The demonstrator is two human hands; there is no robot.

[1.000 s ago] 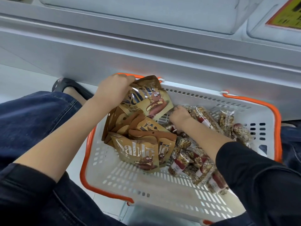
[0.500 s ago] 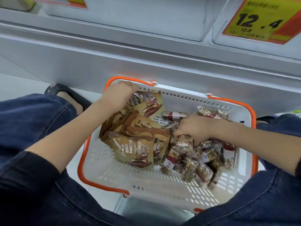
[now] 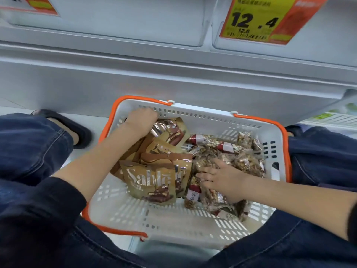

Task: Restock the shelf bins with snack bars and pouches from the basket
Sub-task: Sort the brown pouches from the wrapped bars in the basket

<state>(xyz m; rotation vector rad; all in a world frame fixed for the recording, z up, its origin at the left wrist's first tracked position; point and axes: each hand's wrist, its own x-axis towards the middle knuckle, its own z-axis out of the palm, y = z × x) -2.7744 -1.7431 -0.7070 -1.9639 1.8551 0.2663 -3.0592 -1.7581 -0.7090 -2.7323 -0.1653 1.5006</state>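
Observation:
A white basket with orange handles sits between my knees on the floor. Brown "Sable" pouches are stacked in its left half, and clear-wrapped nut snack bars fill its right half. My left hand curls over the top of the rear pouches at the basket's far left corner and grips them. My right hand lies with fingers spread flat on the pile of bars, beside the front pouch.
White shelf bins hang above the basket, one carrying a yellow and orange price tag reading 12.4. The grey shelf base runs behind the basket. My jeans-clad knees flank the basket, and a dark sandal stands at the left.
My right hand has opened from a curled grip and slid lower and leftward over the bars. The left hand stays on the rear pouches. The view has tilted up, showing more shelf.

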